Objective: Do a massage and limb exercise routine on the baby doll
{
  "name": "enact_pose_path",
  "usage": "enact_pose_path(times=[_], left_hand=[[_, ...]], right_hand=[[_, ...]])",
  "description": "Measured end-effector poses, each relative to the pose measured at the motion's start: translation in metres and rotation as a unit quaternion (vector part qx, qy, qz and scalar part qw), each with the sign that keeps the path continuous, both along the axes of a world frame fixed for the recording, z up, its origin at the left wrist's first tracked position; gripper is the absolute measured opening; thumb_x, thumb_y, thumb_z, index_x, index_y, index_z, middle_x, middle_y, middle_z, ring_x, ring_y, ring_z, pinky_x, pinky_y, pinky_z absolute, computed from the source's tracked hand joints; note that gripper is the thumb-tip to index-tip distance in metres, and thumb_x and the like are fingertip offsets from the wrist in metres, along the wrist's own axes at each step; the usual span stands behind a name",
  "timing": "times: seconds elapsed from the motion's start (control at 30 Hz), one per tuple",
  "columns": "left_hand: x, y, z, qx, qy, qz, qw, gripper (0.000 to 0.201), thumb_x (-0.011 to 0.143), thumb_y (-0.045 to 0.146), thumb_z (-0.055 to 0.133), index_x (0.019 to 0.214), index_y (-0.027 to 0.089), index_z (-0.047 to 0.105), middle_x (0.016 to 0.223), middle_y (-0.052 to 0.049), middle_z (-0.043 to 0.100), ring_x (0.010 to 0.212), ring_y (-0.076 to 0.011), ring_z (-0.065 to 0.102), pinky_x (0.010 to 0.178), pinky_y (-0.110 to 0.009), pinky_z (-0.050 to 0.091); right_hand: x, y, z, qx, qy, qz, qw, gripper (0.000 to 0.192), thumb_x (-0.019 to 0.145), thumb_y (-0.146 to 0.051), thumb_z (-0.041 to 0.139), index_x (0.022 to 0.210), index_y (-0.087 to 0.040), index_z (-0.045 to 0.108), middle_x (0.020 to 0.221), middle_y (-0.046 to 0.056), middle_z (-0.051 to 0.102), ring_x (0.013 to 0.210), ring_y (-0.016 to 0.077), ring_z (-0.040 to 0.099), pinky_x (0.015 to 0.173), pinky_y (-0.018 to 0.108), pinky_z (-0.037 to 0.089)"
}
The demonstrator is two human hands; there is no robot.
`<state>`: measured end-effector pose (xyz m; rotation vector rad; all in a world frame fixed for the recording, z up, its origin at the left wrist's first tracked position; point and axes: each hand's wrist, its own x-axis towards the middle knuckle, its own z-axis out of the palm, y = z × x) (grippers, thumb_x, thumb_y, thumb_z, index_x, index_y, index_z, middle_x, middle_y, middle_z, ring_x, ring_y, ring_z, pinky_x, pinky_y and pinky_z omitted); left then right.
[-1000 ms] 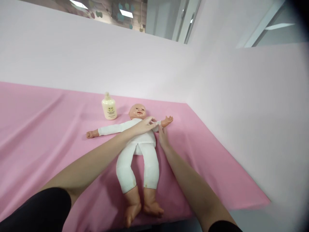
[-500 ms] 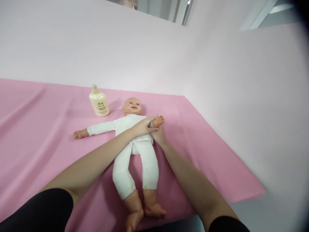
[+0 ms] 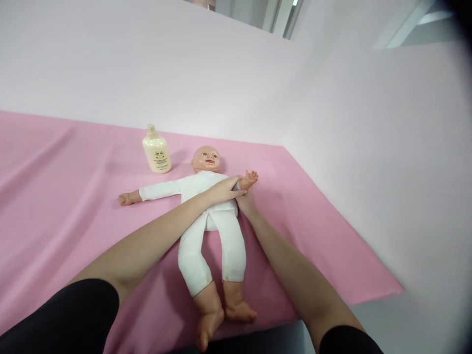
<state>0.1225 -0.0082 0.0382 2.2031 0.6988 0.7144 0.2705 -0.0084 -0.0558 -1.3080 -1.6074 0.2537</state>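
Observation:
A baby doll (image 3: pixel 211 221) with a white cloth body lies on its back, its head away from me and its feet near the front edge. My left hand (image 3: pixel 225 191) reaches across the doll's chest and is wrapped round its arm on the right side, just below the small plastic hand (image 3: pixel 249 180). My right hand (image 3: pixel 246 202) is at the same arm from below and beside; its fingers are mostly hidden behind the arm and my left hand. The doll's other arm (image 3: pixel 158 190) stretches out flat to the left.
A pump bottle (image 3: pixel 157 150) of pale yellow liquid stands left of the doll's head. Pink cloth (image 3: pixel 66 196) with folds covers the table. White walls (image 3: pixel 147 64) rise behind and at the right; the table's right edge slants toward me.
The view has shifted slightly, so the doll and bottle appear a little further right and higher. Both hands stay at the doll's arm, with little visible movement against it.

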Motion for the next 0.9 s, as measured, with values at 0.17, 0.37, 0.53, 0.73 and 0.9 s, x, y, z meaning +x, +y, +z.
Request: enact_pose_path(times=[0.17,0.37,0.53,0.73,0.9], left_hand=[[0.000,-0.001,0.000,0.010,0.013,0.007,1.000,0.049,0.086,0.031,0.066,0.132,0.017,0.055,0.132,-0.011,0.068,0.119,-0.0284,0.065,0.103,-0.041,0.048],[0.000,-0.001,0.000,0.024,0.030,0.015,0.999,0.044,0.095,0.045,0.056,0.128,0.017,0.056,0.122,-0.011,0.070,0.109,-0.0289,0.067,0.098,-0.042,0.050],[0.000,-0.001,0.000,0.022,0.001,-0.007,1.000,0.039,0.100,0.050,0.046,0.117,0.017,0.058,0.112,-0.010,0.071,0.103,-0.0270,0.067,0.095,-0.041,0.051],[-0.001,-0.002,0.000,0.014,-0.016,-0.014,1.000,0.041,0.101,0.053,0.042,0.112,0.017,0.057,0.110,-0.012,0.071,0.102,-0.0264,0.067,0.093,-0.040,0.051],[-0.001,-0.003,0.003,0.014,0.021,0.008,1.000,0.040,0.098,0.050,0.047,0.116,0.016,0.057,0.109,-0.011,0.071,0.099,-0.0280,0.067,0.091,-0.041,0.050]], right_hand=[[-0.001,0.009,-0.004,-0.034,0.007,-0.029,0.999,0.093,0.089,-0.059,0.057,0.164,-0.018,0.020,0.171,0.016,0.025,0.162,0.0337,0.020,0.132,0.053,0.022],[0.010,0.000,-0.003,-0.043,0.014,0.028,0.999,0.096,0.087,-0.056,0.059,0.164,-0.018,0.017,0.175,0.015,0.013,0.164,0.0311,0.011,0.131,0.052,0.022],[0.011,-0.006,0.001,-0.041,0.029,0.023,0.998,0.095,0.088,-0.060,0.057,0.164,-0.019,0.016,0.176,0.015,0.007,0.164,0.0295,0.000,0.132,0.055,0.014],[0.003,-0.009,0.009,-0.049,0.054,0.010,0.997,0.091,0.093,-0.061,0.051,0.164,-0.017,0.014,0.176,0.015,0.004,0.164,0.0281,-0.008,0.132,0.057,0.013],[0.006,-0.013,0.012,-0.067,0.047,0.028,0.996,0.097,0.089,-0.063,0.058,0.164,-0.018,0.017,0.176,0.014,0.005,0.164,0.0293,-0.004,0.132,0.055,0.012]])
